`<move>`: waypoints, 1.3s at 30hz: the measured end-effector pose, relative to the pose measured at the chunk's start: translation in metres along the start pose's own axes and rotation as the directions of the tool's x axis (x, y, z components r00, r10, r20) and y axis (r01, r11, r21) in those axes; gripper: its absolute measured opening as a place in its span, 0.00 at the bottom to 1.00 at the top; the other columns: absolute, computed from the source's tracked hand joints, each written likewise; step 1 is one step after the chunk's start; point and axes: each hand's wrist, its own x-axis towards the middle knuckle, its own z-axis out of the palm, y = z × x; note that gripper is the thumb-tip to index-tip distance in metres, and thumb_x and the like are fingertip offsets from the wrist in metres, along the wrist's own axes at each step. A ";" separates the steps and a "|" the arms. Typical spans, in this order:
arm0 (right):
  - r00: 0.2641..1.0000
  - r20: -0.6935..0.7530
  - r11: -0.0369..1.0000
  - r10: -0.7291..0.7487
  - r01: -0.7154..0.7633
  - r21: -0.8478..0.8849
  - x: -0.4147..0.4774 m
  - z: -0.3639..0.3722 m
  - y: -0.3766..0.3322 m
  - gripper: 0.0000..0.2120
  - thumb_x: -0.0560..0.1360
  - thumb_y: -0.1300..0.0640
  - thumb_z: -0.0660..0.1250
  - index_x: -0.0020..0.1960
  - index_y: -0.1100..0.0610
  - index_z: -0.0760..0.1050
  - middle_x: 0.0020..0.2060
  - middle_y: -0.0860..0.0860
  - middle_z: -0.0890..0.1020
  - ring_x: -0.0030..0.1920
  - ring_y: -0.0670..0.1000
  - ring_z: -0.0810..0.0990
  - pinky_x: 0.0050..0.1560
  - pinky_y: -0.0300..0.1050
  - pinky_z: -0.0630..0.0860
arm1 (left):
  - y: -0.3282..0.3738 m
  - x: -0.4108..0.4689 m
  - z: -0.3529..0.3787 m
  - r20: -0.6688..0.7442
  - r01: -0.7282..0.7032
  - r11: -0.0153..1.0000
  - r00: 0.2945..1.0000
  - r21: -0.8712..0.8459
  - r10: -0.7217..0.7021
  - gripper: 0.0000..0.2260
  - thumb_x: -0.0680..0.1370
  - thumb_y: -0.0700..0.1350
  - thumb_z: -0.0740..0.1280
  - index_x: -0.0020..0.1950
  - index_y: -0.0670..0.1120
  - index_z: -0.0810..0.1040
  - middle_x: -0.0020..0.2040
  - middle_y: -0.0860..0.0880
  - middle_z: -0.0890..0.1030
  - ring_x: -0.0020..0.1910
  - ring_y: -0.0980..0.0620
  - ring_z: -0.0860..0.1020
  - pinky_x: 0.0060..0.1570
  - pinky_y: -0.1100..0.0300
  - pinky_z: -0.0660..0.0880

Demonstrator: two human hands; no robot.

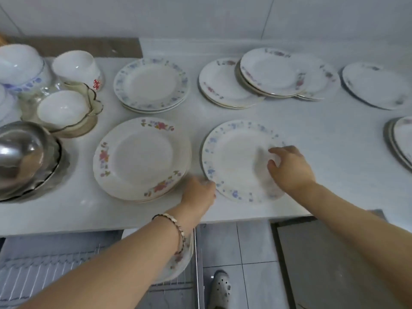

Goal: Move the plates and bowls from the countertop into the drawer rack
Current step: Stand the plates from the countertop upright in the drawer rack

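A white plate with a blue-flower rim (234,159) lies flat near the countertop's (323,175) front edge. My left hand (198,194) grips its near-left rim with curled fingers. My right hand (288,169) hovers blurred over the plate's right side, thumb and fingers spread and holding nothing. Left of it sits a stack of red-flowered plates (140,159). Below the counter the wire drawer rack (44,270) stands pulled out, with a flowered plate (181,262) upright in it, partly hidden by my left forearm.
More plate stacks line the back (151,85) (223,85) (269,72) (376,85) and the right edge (401,139). Steel bowls (22,157), a glass bowl holding a white bowl (62,108) and other white bowls (78,68) crowd the left. A foot in a shoe (220,288) stands on the tile floor.
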 end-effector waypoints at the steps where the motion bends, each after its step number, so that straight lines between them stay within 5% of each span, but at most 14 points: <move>1: 0.998 0.024 0.998 0.059 -0.059 -0.007 0.015 -0.001 0.005 0.21 0.78 0.56 0.57 0.71 0.56 0.65 0.68 0.57 0.66 0.66 0.60 0.69 0.63 0.52 0.70 | 0.007 0.004 0.006 -0.008 0.010 1.000 1.000 -0.015 -0.010 0.06 0.78 0.37 0.61 0.42 0.42 0.74 0.39 0.45 0.77 0.37 0.47 0.77 0.39 0.55 0.78; 3: 0.987 0.021 0.987 0.160 -0.160 0.019 0.038 -0.001 0.011 0.20 0.79 0.56 0.54 0.70 0.59 0.65 0.66 0.60 0.66 0.66 0.62 0.66 0.64 0.53 0.67 | 0.013 0.015 0.014 -0.036 0.002 1.000 0.999 -0.024 -0.003 0.08 0.77 0.35 0.61 0.41 0.44 0.75 0.41 0.46 0.79 0.39 0.48 0.79 0.34 0.60 0.78; 6: 0.966 -0.006 0.956 0.260 -0.257 0.139 0.060 0.003 0.022 0.21 0.79 0.54 0.53 0.69 0.60 0.66 0.65 0.62 0.67 0.67 0.62 0.65 0.65 0.54 0.65 | 0.011 0.032 0.021 -0.091 -0.013 1.000 0.996 0.020 0.014 0.13 0.73 0.33 0.61 0.57 0.39 0.75 0.53 0.41 0.81 0.49 0.43 0.81 0.30 0.60 0.79; 11: 0.947 0.101 0.885 0.305 -0.321 0.338 0.066 0.014 0.039 0.15 0.77 0.54 0.59 0.57 0.63 0.74 0.53 0.63 0.79 0.58 0.64 0.77 0.53 0.49 0.72 | 0.010 0.029 0.023 -0.162 -0.057 0.995 0.984 0.085 0.071 0.11 0.74 0.34 0.62 0.56 0.42 0.74 0.55 0.42 0.79 0.55 0.43 0.78 0.56 0.45 0.78; 15: 0.949 0.046 0.844 0.310 -0.298 0.446 0.033 0.012 0.039 0.13 0.76 0.56 0.63 0.55 0.63 0.77 0.50 0.61 0.81 0.52 0.62 0.79 0.50 0.47 0.73 | 0.005 0.007 0.006 -0.099 -0.007 0.997 0.995 -0.081 -0.001 0.13 0.75 0.30 0.62 0.40 0.49 0.70 0.44 0.48 0.77 0.50 0.44 0.77 0.48 0.48 0.79; 18: 0.962 0.014 0.829 0.272 -0.242 0.504 -0.008 0.012 0.032 0.06 0.76 0.57 0.64 0.44 0.60 0.76 0.38 0.56 0.77 0.42 0.56 0.74 0.36 0.41 0.70 | -0.003 -0.031 -0.019 -0.008 0.043 0.990 0.999 -0.136 -0.045 0.13 0.75 0.29 0.63 0.51 0.46 0.67 0.48 0.48 0.75 0.52 0.44 0.77 0.43 0.49 0.80; 20: 0.968 0.019 0.840 0.248 -0.225 0.493 -0.043 0.012 0.026 0.10 0.75 0.58 0.64 0.35 0.60 0.72 0.30 0.54 0.73 0.37 0.55 0.71 0.33 0.41 0.67 | -0.014 -0.059 -0.043 0.058 0.060 0.991 0.997 -0.117 -0.053 0.17 0.75 0.29 0.63 0.55 0.47 0.64 0.49 0.49 0.74 0.53 0.44 0.77 0.38 0.54 0.80; 24: 0.974 0.042 0.829 0.224 -0.213 0.517 -0.127 0.034 -0.011 0.11 0.74 0.58 0.65 0.44 0.67 0.76 0.35 0.60 0.78 0.36 0.55 0.73 0.39 0.45 0.69 | -0.058 -0.101 -0.113 0.157 0.127 0.992 0.980 0.000 -0.125 0.19 0.74 0.30 0.64 0.57 0.47 0.64 0.51 0.49 0.75 0.56 0.43 0.77 0.42 0.51 0.81; 31: 0.945 0.250 0.817 0.211 -0.311 0.485 -0.232 0.097 -0.065 0.05 0.74 0.58 0.67 0.46 0.60 0.78 0.38 0.56 0.82 0.40 0.58 0.80 0.41 0.46 0.74 | -0.134 -0.119 -0.208 0.240 0.304 0.935 0.908 0.184 -0.343 0.20 0.75 0.28 0.63 0.57 0.50 0.65 0.54 0.49 0.75 0.54 0.47 0.77 0.43 0.56 0.80; 36: 0.886 0.358 0.775 0.293 -0.440 0.454 -0.252 0.183 -0.082 0.05 0.75 0.60 0.65 0.46 0.61 0.77 0.32 0.55 0.79 0.32 0.54 0.77 0.31 0.41 0.71 | -0.192 -0.085 -0.244 0.146 0.390 0.870 0.883 0.300 -0.446 0.19 0.75 0.27 0.62 0.61 0.45 0.68 0.55 0.46 0.77 0.55 0.45 0.77 0.54 0.47 0.78; 39: 0.837 0.399 0.740 0.374 -0.529 0.416 -0.237 0.238 -0.084 0.11 0.78 0.59 0.61 0.50 0.66 0.77 0.28 0.53 0.76 0.28 0.51 0.73 0.27 0.41 0.67 | -0.223 -0.054 -0.244 0.041 0.402 0.861 0.899 0.310 -0.435 0.14 0.75 0.29 0.62 0.56 0.44 0.70 0.56 0.44 0.77 0.55 0.43 0.78 0.51 0.48 0.80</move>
